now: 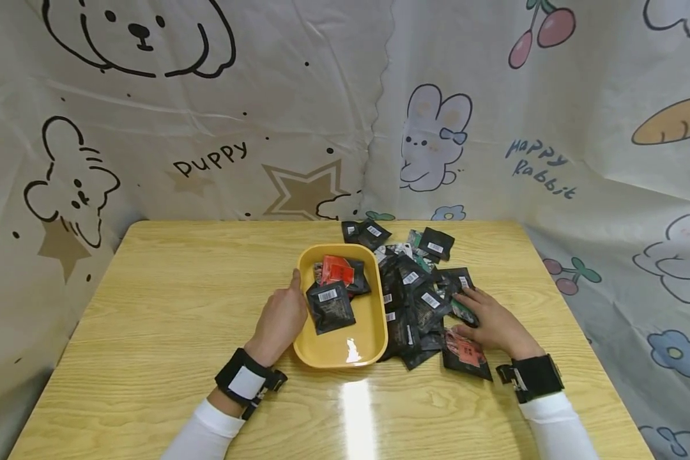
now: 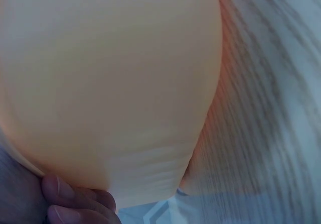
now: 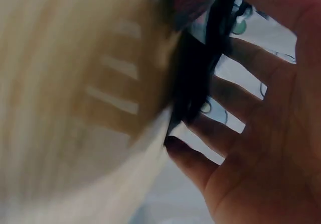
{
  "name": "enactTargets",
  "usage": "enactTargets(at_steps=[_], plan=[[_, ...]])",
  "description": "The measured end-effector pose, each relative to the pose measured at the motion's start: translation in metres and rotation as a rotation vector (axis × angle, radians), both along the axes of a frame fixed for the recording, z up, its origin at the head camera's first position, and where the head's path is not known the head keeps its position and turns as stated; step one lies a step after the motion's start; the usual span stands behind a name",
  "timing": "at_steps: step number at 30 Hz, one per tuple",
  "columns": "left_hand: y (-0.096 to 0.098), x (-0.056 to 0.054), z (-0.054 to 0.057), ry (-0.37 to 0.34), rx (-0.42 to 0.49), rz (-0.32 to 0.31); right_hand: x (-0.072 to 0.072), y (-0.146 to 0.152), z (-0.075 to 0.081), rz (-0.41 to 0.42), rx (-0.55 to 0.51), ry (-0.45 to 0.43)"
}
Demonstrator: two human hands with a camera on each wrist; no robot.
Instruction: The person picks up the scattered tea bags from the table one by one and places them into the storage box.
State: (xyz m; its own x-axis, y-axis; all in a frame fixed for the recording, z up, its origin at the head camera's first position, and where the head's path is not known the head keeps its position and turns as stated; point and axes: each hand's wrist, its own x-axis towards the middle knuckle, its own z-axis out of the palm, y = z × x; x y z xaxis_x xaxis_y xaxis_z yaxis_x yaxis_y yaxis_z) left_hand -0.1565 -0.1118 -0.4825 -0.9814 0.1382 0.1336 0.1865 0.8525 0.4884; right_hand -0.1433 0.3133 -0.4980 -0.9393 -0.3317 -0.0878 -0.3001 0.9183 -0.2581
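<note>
A yellow plastic tray point(image 1: 370, 345) stands mid-table, holding several sachets, among them a black sachet point(image 1: 331, 307) with a white label and a red-printed sachet point(image 1: 338, 271). At its left side my left hand point(image 1: 278, 319) grips the wall; in the left wrist view bent fingers point(image 2: 75, 196) lie against the tray's pale outer wall point(image 2: 110, 98). My right hand point(image 1: 494, 321) spreads its fingers over the right edge of a sachet pile, fingertips at a green-printed sachet point(image 1: 464, 312). Just below the thumb lies a black sachet with a red print point(image 1: 466, 353).
Black sachets point(image 1: 428, 305) lie heaped and overlapping against the tray's right side. More sachets point(image 1: 374, 234) reach the table's back edge, with another black sachet point(image 1: 436, 243) at the back right. A printed curtain point(image 1: 333, 115) hangs behind the wooden table point(image 1: 190, 287).
</note>
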Motion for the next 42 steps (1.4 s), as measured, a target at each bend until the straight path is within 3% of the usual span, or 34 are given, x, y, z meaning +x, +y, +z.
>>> enactTargets(at_steps=[6,13,16,22,27,31,36,42], plan=[[0.0,0.002,-0.002,0.002,0.004,-0.002,-0.002,-0.002,-0.003,0.015,0.014,0.126],[0.001,0.003,-0.001,-0.022,0.024,-0.005,0.005,-0.001,0.0,0.018,-0.014,0.19],[0.001,0.001,-0.002,-0.017,0.023,-0.008,0.01,-0.001,0.012,0.031,-0.029,0.233],[0.0,-0.001,0.0,-0.017,0.008,-0.007,0.015,-0.012,0.056,0.023,-0.038,0.363],[-0.002,-0.001,0.0,-0.01,0.01,0.003,0.009,-0.05,0.088,0.102,-0.129,0.558],[-0.002,0.001,-0.002,-0.012,0.037,-0.003,-0.005,-0.093,0.107,0.214,-0.203,0.652],[-0.004,0.002,-0.002,-0.02,0.039,0.002,-0.026,-0.149,0.112,0.321,-0.256,0.705],[-0.003,0.002,-0.001,0.033,0.021,-0.002,-0.042,-0.194,0.103,0.377,-0.286,0.701]])
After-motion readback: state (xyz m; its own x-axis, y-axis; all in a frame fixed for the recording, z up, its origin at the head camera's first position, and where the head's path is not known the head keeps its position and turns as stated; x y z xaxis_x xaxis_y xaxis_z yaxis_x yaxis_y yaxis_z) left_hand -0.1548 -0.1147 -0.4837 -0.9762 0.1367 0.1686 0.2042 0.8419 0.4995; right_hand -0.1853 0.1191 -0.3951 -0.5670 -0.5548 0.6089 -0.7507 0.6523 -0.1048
